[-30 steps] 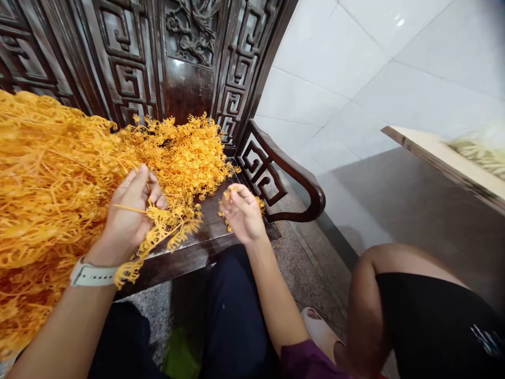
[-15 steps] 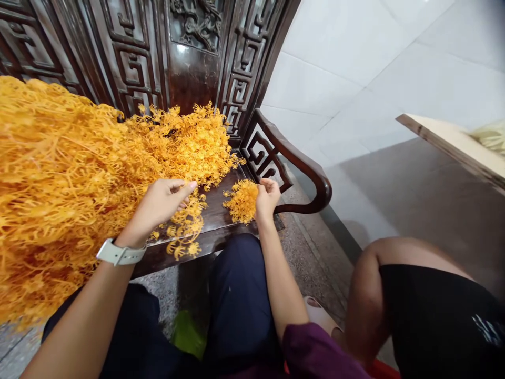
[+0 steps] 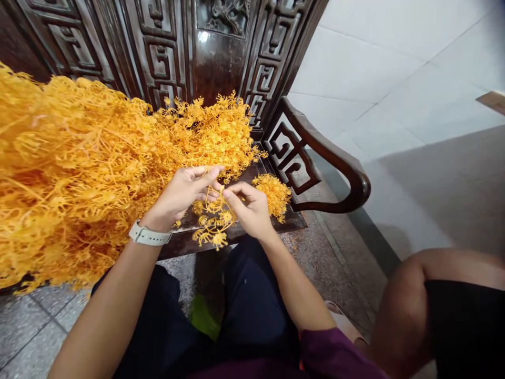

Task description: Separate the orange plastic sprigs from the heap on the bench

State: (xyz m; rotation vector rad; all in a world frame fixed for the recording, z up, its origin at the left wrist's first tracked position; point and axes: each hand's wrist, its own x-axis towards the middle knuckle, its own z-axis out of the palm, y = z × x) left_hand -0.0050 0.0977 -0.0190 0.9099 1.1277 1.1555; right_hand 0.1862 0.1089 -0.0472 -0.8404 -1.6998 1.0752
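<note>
- Sprig (image 3: 215, 221): orange plastic, at the bench's near edge, pinched between my left hand (image 3: 182, 193) and right hand (image 3: 248, 210); fingers closed on its stems.
- I judge it best to grip near the joint and pull gently.
- Small pile (image 3: 272, 192): just beside the right hand.
- Large heap (image 3: 79, 168): left, against the carved bench (image 3: 315, 158).

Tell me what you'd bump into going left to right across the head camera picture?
Big orange pile → left hand → orange sprig → right hand → small orange clump → carved armrest → another person's knee.
</note>
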